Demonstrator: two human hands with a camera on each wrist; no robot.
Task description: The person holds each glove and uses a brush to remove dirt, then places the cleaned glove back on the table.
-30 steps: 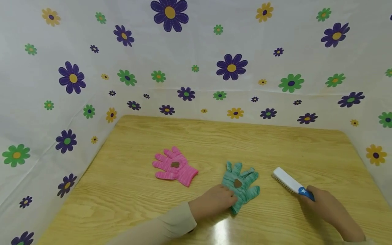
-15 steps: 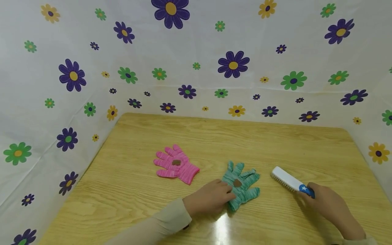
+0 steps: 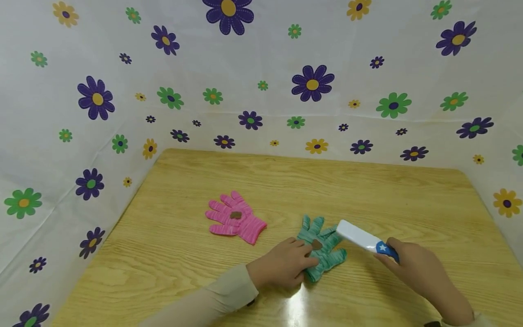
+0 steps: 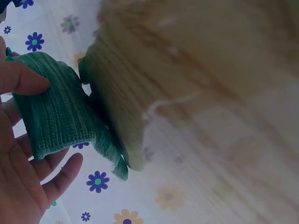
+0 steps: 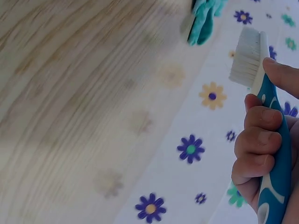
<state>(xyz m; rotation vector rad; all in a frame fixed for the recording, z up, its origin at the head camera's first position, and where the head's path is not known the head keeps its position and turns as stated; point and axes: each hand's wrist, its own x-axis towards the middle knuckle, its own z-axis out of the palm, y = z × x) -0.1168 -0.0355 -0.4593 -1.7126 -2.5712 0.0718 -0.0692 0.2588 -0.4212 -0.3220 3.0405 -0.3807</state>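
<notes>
One green knitted glove point(image 3: 325, 255): our left hand point(image 3: 283, 263) is pinching its near cuff point(image 3: 314, 274), likely steadying it; our right hand point(image 3: 418, 269) is gripping a white-and-blue bristle brush point(image 3: 360, 237) by its handle point(image 5: 282, 163).

Green glove point(image 3: 326, 254): knit, mottled light and dark, ribbed cuff; brown patch point(image 3: 316, 245) near middle. Fingers fan from 11 to 4 o'clock, cuff toward 6. Left hand point(image 3: 283, 264) at glove's 8 o'clock; left wrist view shows cuff between thumb and fingers.

Brush point(image 3: 358, 236): white back uppermost, pale bristles beneath, blue-and-white handle, white star by neck. Right hand point(image 3: 421, 269) grips handle, thumb against neck. Head points to 10 o'clock, handle to 4; tip overlaps glove finger at glove's 2 o'clock, contact unclear.
</notes>
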